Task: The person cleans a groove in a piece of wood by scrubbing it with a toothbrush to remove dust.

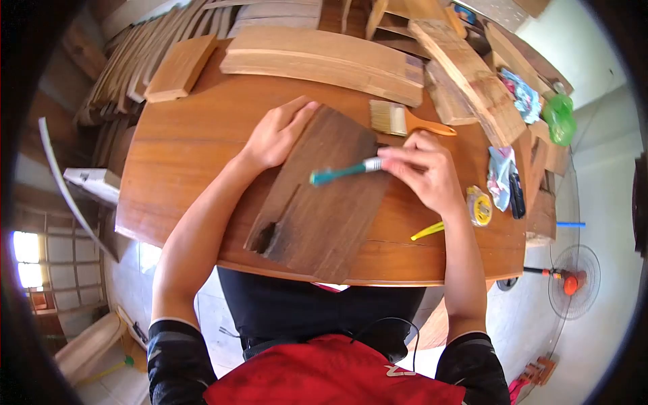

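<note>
A dark brown wooden board [331,196] lies slanted across the tabletop in front of me, with a dark hollow in its near left corner. My left hand [280,131] grips the board's far left edge. Above the board's right half, my right hand [425,169] pinches a slim teal tool [341,173] with a white band near my fingers. The tool points left over the board; its tip is blurred, so I cannot tell its exact kind. Just beyond the right hand rests a paintbrush [405,120] with pale bristles and an orange handle.
On the wooden table [182,142], a thick curved plank [324,61] and a short block [181,67] line the far side. A yellow tape measure [479,206] sits at the right, near a black-handled item [516,196]. Beyond the table's right edge stands a fan [572,282].
</note>
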Demonstrator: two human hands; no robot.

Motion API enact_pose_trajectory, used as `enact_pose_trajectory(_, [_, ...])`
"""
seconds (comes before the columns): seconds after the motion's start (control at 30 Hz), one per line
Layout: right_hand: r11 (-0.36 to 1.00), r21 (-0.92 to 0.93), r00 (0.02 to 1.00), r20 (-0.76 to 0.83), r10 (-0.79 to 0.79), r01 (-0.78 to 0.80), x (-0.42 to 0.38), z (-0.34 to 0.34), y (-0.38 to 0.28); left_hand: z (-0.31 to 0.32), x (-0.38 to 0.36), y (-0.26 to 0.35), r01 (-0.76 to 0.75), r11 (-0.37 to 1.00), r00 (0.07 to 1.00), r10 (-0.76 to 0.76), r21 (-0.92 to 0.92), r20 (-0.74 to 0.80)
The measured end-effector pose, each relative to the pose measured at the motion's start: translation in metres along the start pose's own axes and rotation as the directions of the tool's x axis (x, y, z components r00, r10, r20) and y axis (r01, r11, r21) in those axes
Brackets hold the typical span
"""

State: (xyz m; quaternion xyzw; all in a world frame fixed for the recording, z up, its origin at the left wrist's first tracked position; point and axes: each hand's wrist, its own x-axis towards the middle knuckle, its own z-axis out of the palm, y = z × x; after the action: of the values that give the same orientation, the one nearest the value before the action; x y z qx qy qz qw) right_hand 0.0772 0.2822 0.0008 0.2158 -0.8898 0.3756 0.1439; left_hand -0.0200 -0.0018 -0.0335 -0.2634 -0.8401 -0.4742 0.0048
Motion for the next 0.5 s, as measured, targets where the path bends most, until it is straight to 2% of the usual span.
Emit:
enact_pose_trajectory(0.03, [0.993,0.017,0.992,-0.037,0.118,-0.118,-0.001,-0.005,0.006,0.001,-0.001,0.000,-0.043,0.998,0.999,0.044,0.037,-0.006])
enact_pose_trajectory(0.07, [0.983,0.035,0.971,-0.156,0.183,-0.180,-0.004,-0.001,0.019,0.000,-0.003,0.001,-0.084,0.994,0.996,0.085,0.069,-0.019])
enact_pose_trajectory(0.1, [0.984,0.015,0.962,-0.206,0.177,-0.178,-0.004,0.001,0.022,0.000,-0.004,0.001,-0.122,0.987,0.991,0.126,0.103,-0.036])
enact_pose_trajectory(0.17, [0.993,0.002,0.988,-0.102,0.116,-0.117,-0.006,0.003,0.009,0.003,-0.002,-0.008,-0.102,0.994,0.994,0.104,0.037,-0.044])
enact_pose_trajectory(0.23, [0.992,0.065,0.992,0.057,-0.115,0.112,-0.005,0.007,-0.003,0.004,0.000,-0.006,-0.080,0.997,0.996,0.080,0.015,-0.035])
enact_pose_trajectory(0.27, [0.978,0.041,0.976,0.071,-0.206,0.204,-0.004,0.008,-0.005,0.003,0.000,-0.005,-0.069,0.997,0.997,0.069,0.021,-0.025])
enact_pose_trajectory(0.37, [0.998,-0.026,0.996,-0.065,-0.063,0.061,-0.004,0.000,0.011,-0.001,-0.001,0.004,-0.015,1.000,1.000,0.015,0.015,0.005])
enact_pose_trajectory(0.4, [0.990,-0.044,0.978,-0.169,0.125,-0.134,-0.005,-0.003,0.012,-0.001,-0.001,0.007,0.007,1.000,1.000,-0.008,0.004,0.009])
enact_pose_trajectory(0.43, [0.965,0.037,0.934,-0.248,0.259,-0.258,-0.004,0.000,0.009,-0.002,-0.001,0.009,0.012,1.000,1.000,-0.013,0.018,0.011])
enact_pose_trajectory(0.5, [0.995,-0.104,0.990,-0.140,-0.017,0.002,-0.005,0.002,0.005,-0.003,-0.002,0.013,0.025,0.999,1.000,-0.025,0.047,0.011])
